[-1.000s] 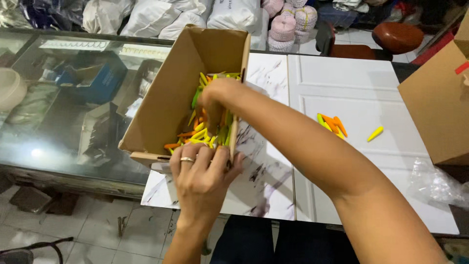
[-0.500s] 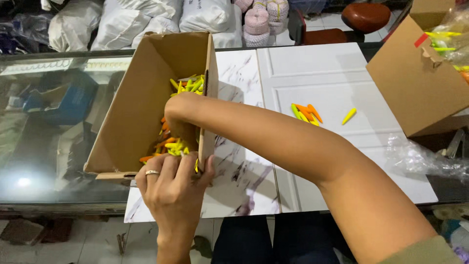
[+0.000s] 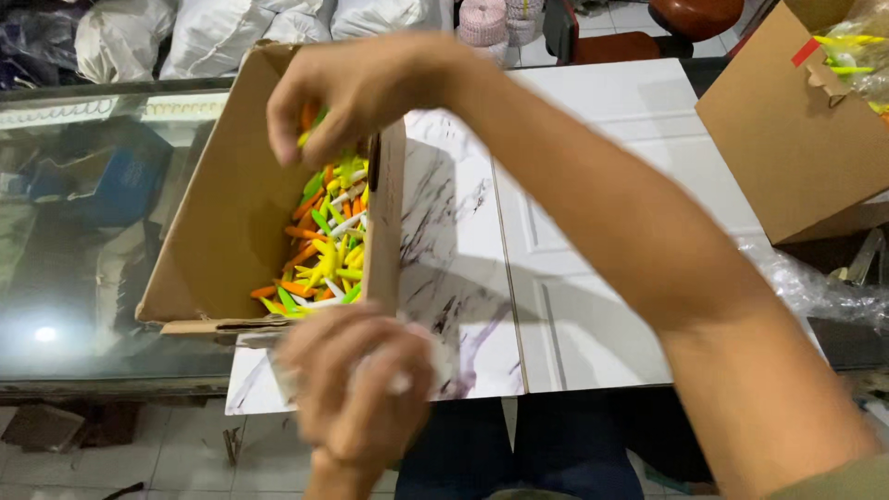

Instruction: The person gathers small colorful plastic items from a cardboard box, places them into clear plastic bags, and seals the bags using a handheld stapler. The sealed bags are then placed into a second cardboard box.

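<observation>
Here, a cardboard box (image 3: 231, 222) on the left holds coloured plastic pieces (image 3: 329, 245). Above them the right hand (image 3: 356, 88) is pinched shut on a few pieces. Nearer, the left hand (image 3: 356, 384) is blurred; its grip cannot be told. Right stands another cardboard box (image 3: 796, 139).

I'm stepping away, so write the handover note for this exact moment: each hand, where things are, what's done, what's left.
Right hand: raised over the open cardboard box, fingers pinched on a few small coloured pieces, orange and green showing.
Left hand: blurred, at the near edge of the white table, holding what looks like a thin clear bag; I can't tell more.
Things: the box lies on its side, with a pile of yellow, orange, green and white pieces inside. A second box stands at the right.
Done: one pinch lifted.
Left: most of the pile remains in the box.
</observation>
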